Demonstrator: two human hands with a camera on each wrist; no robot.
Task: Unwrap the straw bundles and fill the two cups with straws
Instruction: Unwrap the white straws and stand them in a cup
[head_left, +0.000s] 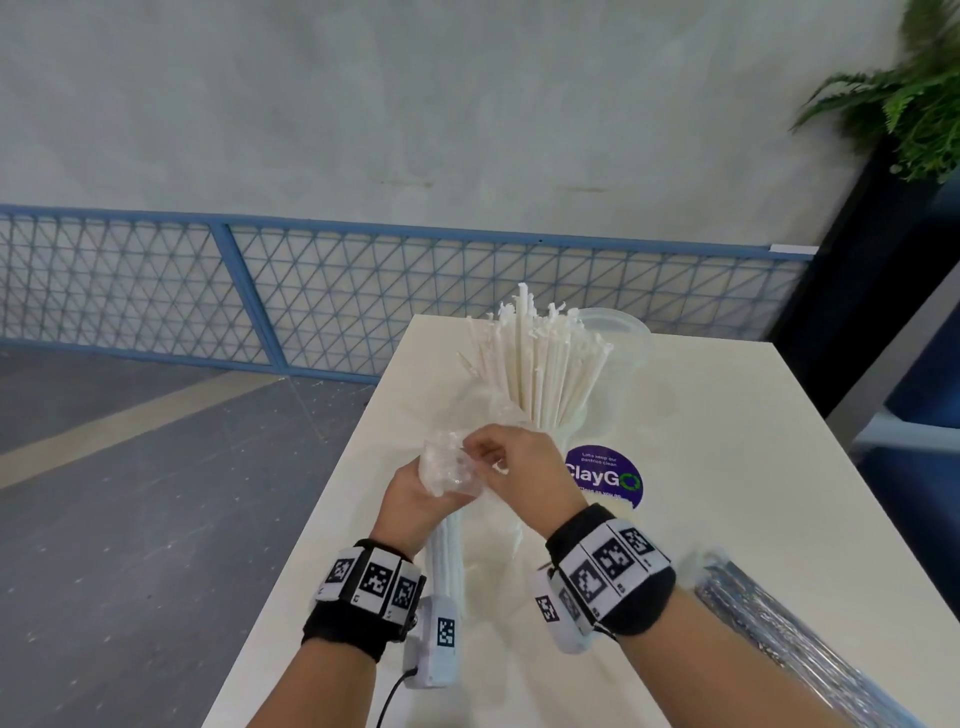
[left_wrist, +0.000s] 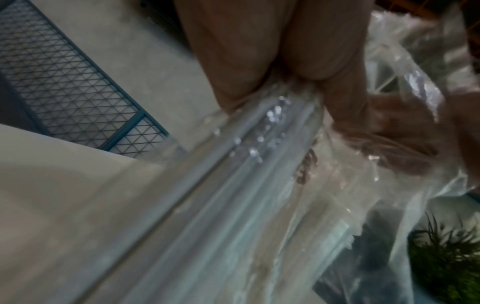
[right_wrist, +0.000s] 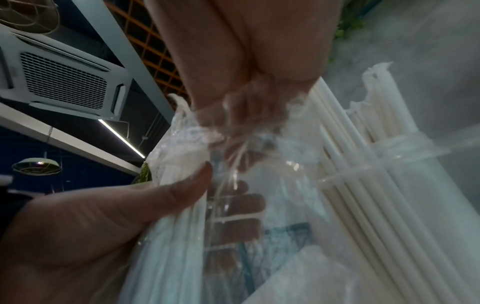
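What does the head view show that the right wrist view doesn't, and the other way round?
Only the head view shows the white table, the purple ClayGo sticker, a still-wrapped bundle at the right edge, and the second cup behind the straws.

Only the right wrist view shows the left hand with its thumb pressed on the straws and its fingers seen through the clear wrap.

Both show the right hand pinching the wrap on the held bundle, and the filled cup.
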